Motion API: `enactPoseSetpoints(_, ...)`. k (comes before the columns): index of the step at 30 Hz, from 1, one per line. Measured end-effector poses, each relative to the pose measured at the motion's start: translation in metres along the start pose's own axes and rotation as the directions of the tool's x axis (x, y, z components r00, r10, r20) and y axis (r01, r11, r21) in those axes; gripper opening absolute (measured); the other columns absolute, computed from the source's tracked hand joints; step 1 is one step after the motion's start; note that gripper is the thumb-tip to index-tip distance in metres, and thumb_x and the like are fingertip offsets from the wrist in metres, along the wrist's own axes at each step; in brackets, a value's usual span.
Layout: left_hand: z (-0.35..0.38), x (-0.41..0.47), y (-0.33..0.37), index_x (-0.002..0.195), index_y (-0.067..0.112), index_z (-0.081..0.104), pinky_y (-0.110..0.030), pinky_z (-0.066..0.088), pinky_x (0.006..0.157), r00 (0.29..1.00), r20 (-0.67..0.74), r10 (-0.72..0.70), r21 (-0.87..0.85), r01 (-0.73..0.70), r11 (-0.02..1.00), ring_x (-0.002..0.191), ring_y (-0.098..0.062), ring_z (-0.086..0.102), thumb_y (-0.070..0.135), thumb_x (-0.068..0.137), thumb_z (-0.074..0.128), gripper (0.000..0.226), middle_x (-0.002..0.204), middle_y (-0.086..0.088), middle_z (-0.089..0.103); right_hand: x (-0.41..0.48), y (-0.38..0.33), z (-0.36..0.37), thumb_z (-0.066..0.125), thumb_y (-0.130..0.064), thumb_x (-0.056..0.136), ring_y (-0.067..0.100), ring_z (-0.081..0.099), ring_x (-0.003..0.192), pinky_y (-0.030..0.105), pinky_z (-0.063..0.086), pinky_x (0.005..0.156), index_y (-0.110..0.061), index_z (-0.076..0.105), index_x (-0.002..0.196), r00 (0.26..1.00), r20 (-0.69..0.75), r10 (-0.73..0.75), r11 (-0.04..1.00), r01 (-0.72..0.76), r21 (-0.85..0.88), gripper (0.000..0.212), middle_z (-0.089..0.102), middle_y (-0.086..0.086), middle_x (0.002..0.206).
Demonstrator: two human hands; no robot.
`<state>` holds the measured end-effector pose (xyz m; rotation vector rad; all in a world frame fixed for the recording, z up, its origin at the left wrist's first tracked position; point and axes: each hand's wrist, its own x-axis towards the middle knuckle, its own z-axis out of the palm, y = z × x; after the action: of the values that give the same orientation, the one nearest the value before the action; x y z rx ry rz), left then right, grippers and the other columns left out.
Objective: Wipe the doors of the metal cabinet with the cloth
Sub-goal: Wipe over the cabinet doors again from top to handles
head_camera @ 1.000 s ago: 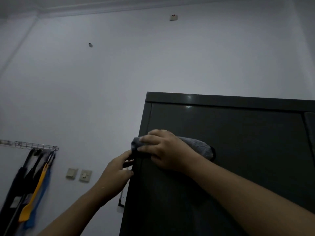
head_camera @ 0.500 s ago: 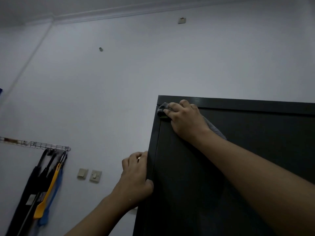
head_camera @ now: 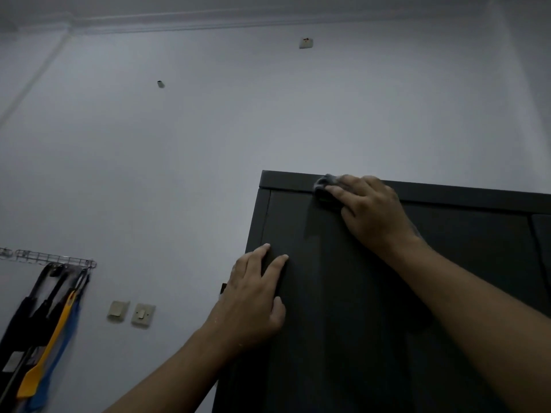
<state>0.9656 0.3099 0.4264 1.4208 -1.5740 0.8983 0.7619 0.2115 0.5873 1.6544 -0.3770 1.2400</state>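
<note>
A dim room seen from a person's head. A tall, dark grey metal cabinet (head_camera: 465, 201) stands against a pale wall (head_camera: 208, 144). The right hand (head_camera: 369, 210) lies flat, fingers stretched out together, pressing a small crumpled grey cloth (head_camera: 326, 183) against the top strip of the cabinet, just above its left door (head_camera: 343, 323). The left hand (head_camera: 256, 299) rests flat on that door near its left edge, fingers straight and slightly spread, holding nothing. On the wall to the left are two beige switch plates (head_camera: 143, 315), and a wire rack (head_camera: 53, 259) with dark, yellow and blue long-handled tools (head_camera: 44, 353) hanging from it.
</note>
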Motion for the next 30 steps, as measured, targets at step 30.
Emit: enactPoseSetpoints(30,0.052,0.123,0.202,0.154,0.033,0.01,-0.059,-0.002,0.12,0.94,-0.044,0.339,0.07,-0.336,0.939,0.148,-0.024,0.0,0.046,0.092,0.047,0.073,0.161,-0.008,0.003,-0.106,0.239,-0.102,0.045,-0.011,0.089,0.034,0.051,0.123,0.029,0.028,0.103,-0.023,0.065,0.131,0.712,0.043,0.701,0.713,-0.7,-0.032,0.048,0.063,0.011,0.132)
